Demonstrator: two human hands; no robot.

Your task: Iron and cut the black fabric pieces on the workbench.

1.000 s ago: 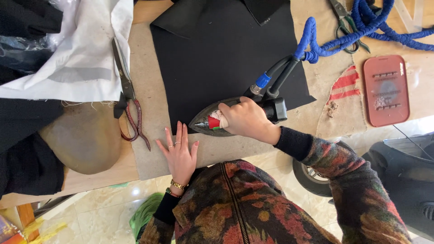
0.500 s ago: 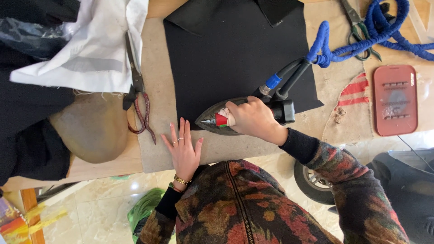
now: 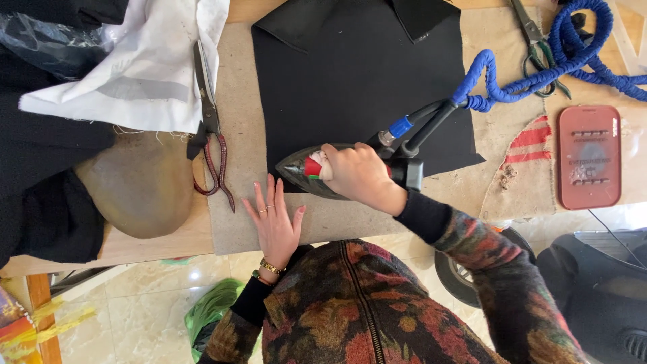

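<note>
My right hand (image 3: 356, 176) grips the handle of a dark steam iron (image 3: 300, 171) with a red knob. The iron's tip points left and rests on the near edge of a black fabric piece (image 3: 360, 81). A blue-wrapped hose (image 3: 532, 77) and black cord run from the iron's back toward the upper right. My left hand (image 3: 275, 219) lies flat, fingers spread, on the tan pressing board (image 3: 236, 135) just below the iron's tip, holding nothing.
Red-handled scissors (image 3: 210, 141) lie left of the black fabric. White cloth (image 3: 145, 67) and dark cloth lie at upper left, a rounded tan pad (image 3: 138, 185) below. A red silicone iron rest (image 3: 588, 156) and green-handled scissors (image 3: 539, 47) sit at right.
The iron and my right hand have stayed near the fabric's lower edge, shifting slightly. The view has drifted, so everything sits a little further right. My left hand stays flat.
</note>
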